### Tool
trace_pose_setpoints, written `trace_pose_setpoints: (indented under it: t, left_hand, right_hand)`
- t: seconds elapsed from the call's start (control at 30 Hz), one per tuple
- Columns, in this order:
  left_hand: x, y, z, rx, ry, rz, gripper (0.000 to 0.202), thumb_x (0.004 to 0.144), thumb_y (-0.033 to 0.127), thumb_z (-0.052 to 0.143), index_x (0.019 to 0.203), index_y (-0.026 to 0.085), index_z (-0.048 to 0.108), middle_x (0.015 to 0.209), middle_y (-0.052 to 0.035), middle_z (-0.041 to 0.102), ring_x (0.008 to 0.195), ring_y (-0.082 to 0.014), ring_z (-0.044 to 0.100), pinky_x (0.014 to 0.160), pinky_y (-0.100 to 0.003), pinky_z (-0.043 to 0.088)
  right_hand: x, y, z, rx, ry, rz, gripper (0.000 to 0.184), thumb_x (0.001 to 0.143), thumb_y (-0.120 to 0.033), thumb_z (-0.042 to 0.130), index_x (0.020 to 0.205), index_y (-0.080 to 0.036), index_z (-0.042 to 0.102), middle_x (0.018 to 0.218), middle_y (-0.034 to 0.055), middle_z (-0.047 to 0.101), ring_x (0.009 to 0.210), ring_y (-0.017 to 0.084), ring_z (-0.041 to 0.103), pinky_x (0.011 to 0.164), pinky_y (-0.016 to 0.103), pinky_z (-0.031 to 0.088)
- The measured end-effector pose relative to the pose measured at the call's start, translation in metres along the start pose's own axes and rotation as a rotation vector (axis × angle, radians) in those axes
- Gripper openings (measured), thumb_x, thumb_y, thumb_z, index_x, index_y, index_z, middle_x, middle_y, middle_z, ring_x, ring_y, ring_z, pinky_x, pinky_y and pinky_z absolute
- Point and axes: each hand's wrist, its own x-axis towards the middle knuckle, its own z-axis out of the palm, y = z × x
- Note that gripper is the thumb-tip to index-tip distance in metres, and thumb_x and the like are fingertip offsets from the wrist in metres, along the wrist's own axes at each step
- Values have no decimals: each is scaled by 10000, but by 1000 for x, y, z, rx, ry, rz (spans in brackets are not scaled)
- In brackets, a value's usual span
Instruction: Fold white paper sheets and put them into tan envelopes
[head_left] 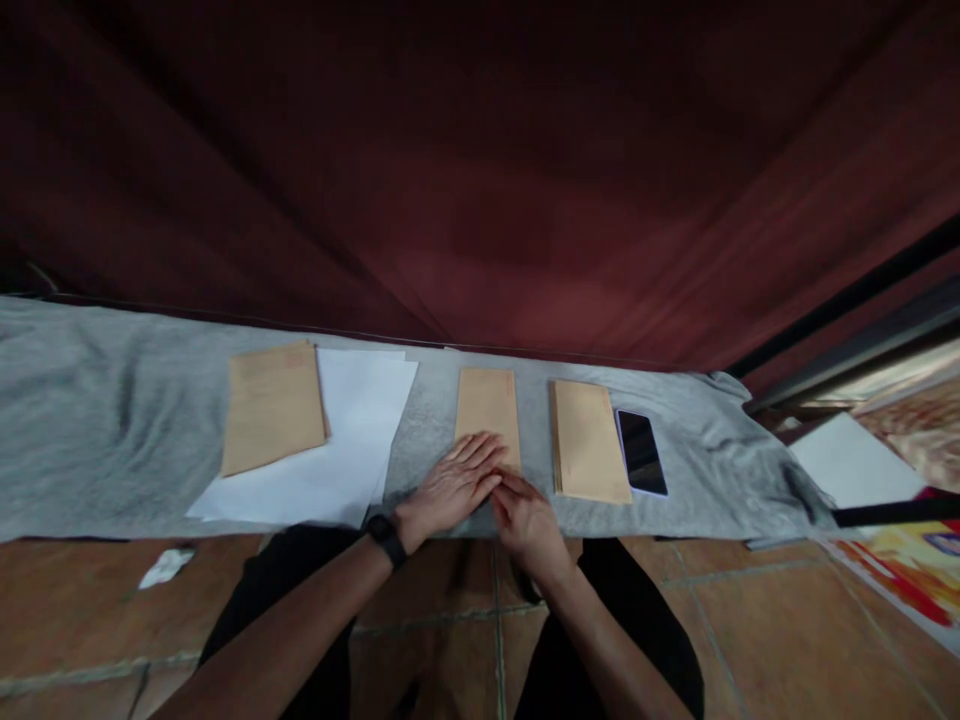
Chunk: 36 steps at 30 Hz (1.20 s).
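Observation:
A brown paper envelope [487, 400] lies upright on the grey cloth in front of me, its lower end under my hands. My left hand [457, 482] rests flat across that lower part, fingers stretched out and pointing right. At the envelope's bottom right corner, my right hand [529, 520] is closed, its fingertips meeting the left fingers. What the right fingers pinch, if anything, is hidden. To the right sits a stack of brown envelopes [592, 442]. Off to the left, more brown envelopes [274, 408] lie over white paper sheets [352, 430].
A phone [641, 452] lies beside the right stack. The grey cloth [127, 430] covers a narrow bench or table, with a dark red curtain [480, 200] behind it. On the tiled floor are a crumpled white tissue [166, 567] and, far right, a colourful printed sheet [911, 575].

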Motion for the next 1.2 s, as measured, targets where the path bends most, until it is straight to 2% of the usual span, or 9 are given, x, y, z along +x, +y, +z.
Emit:
trace_pose_setpoints:
  t: [0.23, 0.37, 0.5, 0.63, 0.83, 0.97, 1.2]
  left_hand:
    - [-7, 3, -3, 164, -39, 79, 580, 1041, 523, 380, 1552, 250, 359, 1659, -70, 289, 1555, -225, 180, 1264, -451, 92]
    - [-9, 4, -3, 279, -81, 89, 644, 1038, 564, 339, 1567, 199, 305, 1660, -91, 284, 1560, -217, 156, 1265, -444, 87]
    - [-12, 6, -3, 297, -111, 73, 714, 1028, 599, 310, 1565, 130, 281, 1658, -130, 272, 1557, -218, 167, 1265, -416, 81]
    - [-14, 7, -2, 300, -107, 67, 714, 1028, 588, 302, 1571, 126, 263, 1661, -129, 265, 1559, -216, 157, 1265, -409, 66]
    - [-14, 6, 0, 304, -99, 78, 715, 1023, 553, 338, 1589, 134, 214, 1667, -129, 245, 1560, -220, 151, 1264, -423, 71]
    - [-14, 5, -1, 306, -91, 84, 716, 1017, 551, 358, 1592, 152, 207, 1664, -129, 255, 1557, -222, 166, 1263, -439, 92]
    - [-20, 3, 2, 303, -80, 114, 705, 1019, 558, 389, 1577, 150, 250, 1662, -127, 260, 1550, -225, 199, 1261, -403, 138]
  right_hand:
    - [-9, 17, 8, 117, 142, 65, 352, 1010, -198, 398, 1266, -178, 640, 1243, 112, 696, 1173, 218, 647, 1034, 392, 520]
    - [-9, 19, 8, 78, 138, 22, 445, 1047, -261, 333, 1436, -149, 516, 1405, 140, 606, 1312, 235, 561, 1107, 438, 474]
    - [-9, 19, 12, -25, 113, -19, 498, 1076, -339, 295, 1500, -137, 459, 1487, 144, 545, 1403, 240, 482, 1175, 467, 402]
    - [-11, 24, 21, -157, 100, -59, 559, 1083, -408, 279, 1557, -123, 366, 1552, 157, 464, 1455, 252, 418, 1195, 492, 361]
    - [-13, 31, 32, -322, 116, -37, 624, 1079, -456, 266, 1541, -50, 372, 1598, 200, 369, 1506, 282, 320, 1214, 501, 310]
    - [-12, 32, 33, -363, 98, -22, 630, 1074, -460, 283, 1555, -59, 347, 1609, 189, 349, 1510, 279, 313, 1219, 483, 296]
    - [-10, 35, 31, -335, 97, -11, 607, 1073, -448, 293, 1560, -91, 352, 1610, 157, 360, 1513, 259, 309, 1220, 461, 302]
